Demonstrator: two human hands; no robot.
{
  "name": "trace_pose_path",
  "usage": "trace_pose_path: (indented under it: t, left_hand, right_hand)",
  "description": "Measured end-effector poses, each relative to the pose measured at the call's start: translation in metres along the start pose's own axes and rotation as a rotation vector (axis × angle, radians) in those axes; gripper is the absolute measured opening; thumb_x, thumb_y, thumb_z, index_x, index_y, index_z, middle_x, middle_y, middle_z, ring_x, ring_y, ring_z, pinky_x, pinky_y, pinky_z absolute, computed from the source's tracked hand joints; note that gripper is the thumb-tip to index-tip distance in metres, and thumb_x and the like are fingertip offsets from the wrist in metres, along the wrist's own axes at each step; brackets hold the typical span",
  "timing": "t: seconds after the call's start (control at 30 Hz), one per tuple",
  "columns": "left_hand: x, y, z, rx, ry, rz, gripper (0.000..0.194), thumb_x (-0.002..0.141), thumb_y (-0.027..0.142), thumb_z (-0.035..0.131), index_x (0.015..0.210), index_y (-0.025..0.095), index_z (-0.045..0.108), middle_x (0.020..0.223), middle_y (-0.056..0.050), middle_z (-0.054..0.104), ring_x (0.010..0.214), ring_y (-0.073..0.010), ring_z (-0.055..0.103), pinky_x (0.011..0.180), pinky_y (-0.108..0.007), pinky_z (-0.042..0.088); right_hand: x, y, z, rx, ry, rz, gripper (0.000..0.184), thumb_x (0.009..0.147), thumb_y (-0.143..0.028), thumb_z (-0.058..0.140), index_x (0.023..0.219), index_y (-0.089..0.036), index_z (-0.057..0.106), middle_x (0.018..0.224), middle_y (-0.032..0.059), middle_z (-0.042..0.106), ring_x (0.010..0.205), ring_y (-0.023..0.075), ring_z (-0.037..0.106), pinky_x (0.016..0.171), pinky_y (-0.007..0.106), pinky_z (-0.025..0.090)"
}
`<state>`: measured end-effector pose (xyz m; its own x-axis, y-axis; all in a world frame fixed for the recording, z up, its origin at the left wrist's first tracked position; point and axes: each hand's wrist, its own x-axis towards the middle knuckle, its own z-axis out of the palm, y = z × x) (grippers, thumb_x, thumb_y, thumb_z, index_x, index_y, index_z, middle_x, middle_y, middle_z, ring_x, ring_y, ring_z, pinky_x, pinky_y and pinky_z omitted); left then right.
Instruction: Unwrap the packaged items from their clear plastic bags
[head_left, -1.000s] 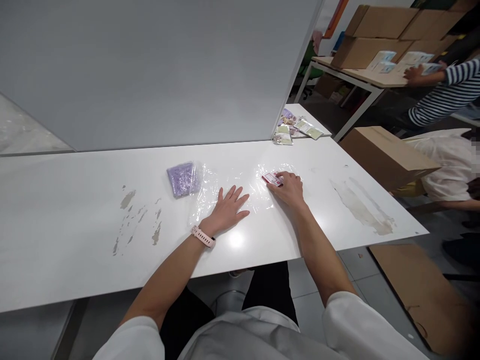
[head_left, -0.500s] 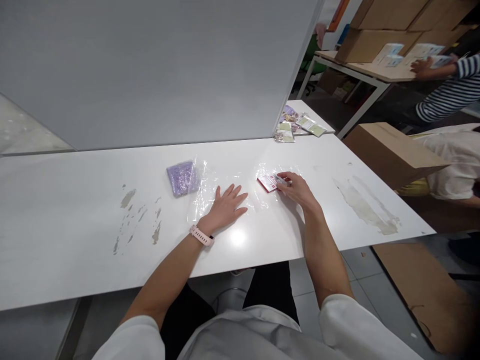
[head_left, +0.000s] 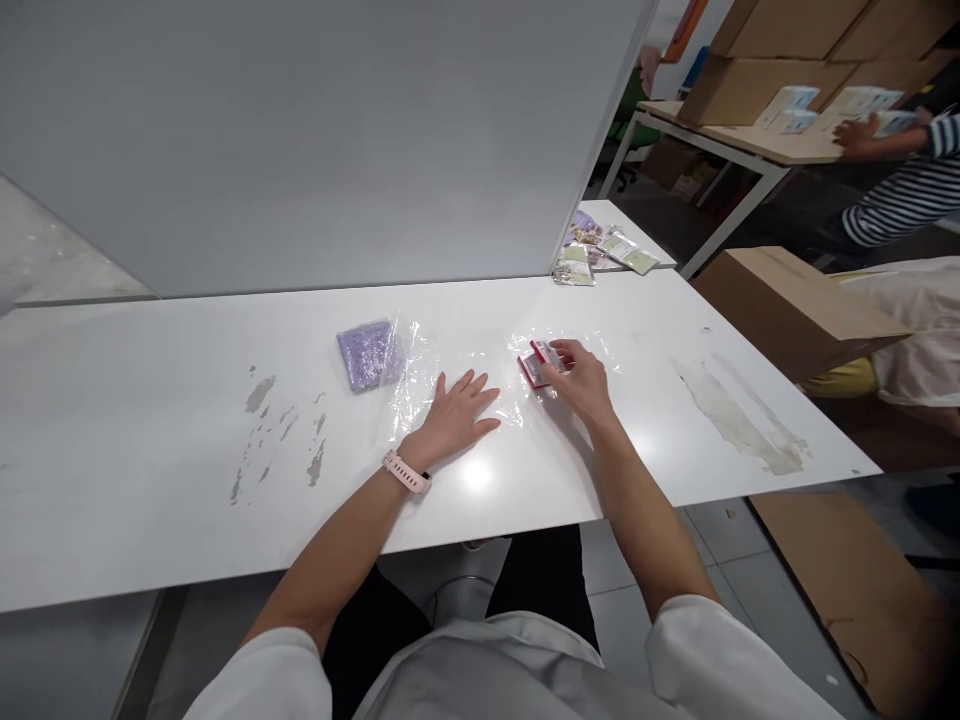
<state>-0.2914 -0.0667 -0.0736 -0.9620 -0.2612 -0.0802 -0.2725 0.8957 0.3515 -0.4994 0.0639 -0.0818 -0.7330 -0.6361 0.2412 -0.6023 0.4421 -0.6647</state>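
My left hand [head_left: 456,418] lies flat with fingers spread on a clear plastic bag [head_left: 409,395] on the white table. To its upper left, a flat purple packet [head_left: 367,355] rests partly against the clear plastic. My right hand [head_left: 585,383] pinches a small red-and-white packet [head_left: 547,352] between thumb and fingers, tilted up at its left end. Just beneath it, a second red-and-white packet [head_left: 530,371] lies on more clear plastic sheeting. My right fingertips partly cover both packets, so their contents cannot be made out.
A grey panel [head_left: 322,150] stands along the table's back edge. Several green and purple pouches [head_left: 600,250] lie at the back right corner. Right of the table are a cardboard box [head_left: 795,310] and a seated person. Further back, someone in striped sleeves handles small white boxes [head_left: 795,108].
My right hand has shifted slightly left and raised the upper red-and-white packet at an angle, exposing another beneath it. My left hand stays flat. The whole view has moved slightly.
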Motion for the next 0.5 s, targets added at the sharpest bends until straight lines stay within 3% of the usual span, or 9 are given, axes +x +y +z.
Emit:
trace_pose_path:
  t: [0.13, 0.23, 0.37, 0.5]
  left_hand:
    - [0.0, -0.001, 0.001, 0.007, 0.026, 0.006, 0.048, 0.102, 0.046, 0.046, 0.146, 0.028, 0.047, 0.163, -0.008, 0.035, 0.154, -0.0302, 0.02, 0.122, -0.065, 0.006]
    - [0.001, -0.002, 0.002, 0.002, 0.023, -0.001, 0.048, 0.101, 0.047, 0.047, 0.146, 0.028, 0.047, 0.163, -0.008, 0.035, 0.154, -0.0299, 0.021, 0.122, -0.065, 0.007]
    - [0.003, -0.003, 0.002, -0.033, 0.015, -0.037, 0.048, 0.101, 0.043, 0.05, 0.145, 0.023, 0.049, 0.162, -0.008, 0.036, 0.154, -0.0279, 0.023, 0.124, -0.063, 0.006]
    - [0.005, -0.004, 0.004, -0.101, 0.047, -0.039, 0.04, 0.102, 0.036, 0.05, 0.14, 0.022, 0.055, 0.156, -0.005, 0.046, 0.151, -0.0226, 0.031, 0.127, -0.054, 0.011]
  right_hand:
    - [-0.016, -0.019, 0.016, -0.329, -0.09, -0.095, 0.039, 0.088, -0.033, 0.054, 0.125, -0.024, 0.063, 0.111, 0.0142, 0.067, 0.098, 0.032, 0.057, 0.071, 0.039, 0.047]
    - [-0.018, -0.021, 0.022, -0.413, -0.12, -0.14, 0.038, 0.091, -0.028, 0.05, 0.127, -0.023, 0.063, 0.105, 0.0153, 0.067, 0.095, 0.0318, 0.057, 0.068, 0.038, 0.046]
    - [0.002, -0.009, 0.014, -0.251, -0.149, -0.191, 0.035, 0.089, -0.03, 0.055, 0.121, -0.024, 0.068, 0.095, 0.0096, 0.071, 0.092, 0.0289, 0.06, 0.076, 0.04, 0.048]
    - [0.052, 0.016, -0.019, -0.005, -0.115, -0.003, 0.04, 0.087, -0.042, 0.063, 0.123, -0.029, 0.069, 0.099, 0.0052, 0.074, 0.077, 0.0218, 0.064, 0.071, 0.038, 0.051]
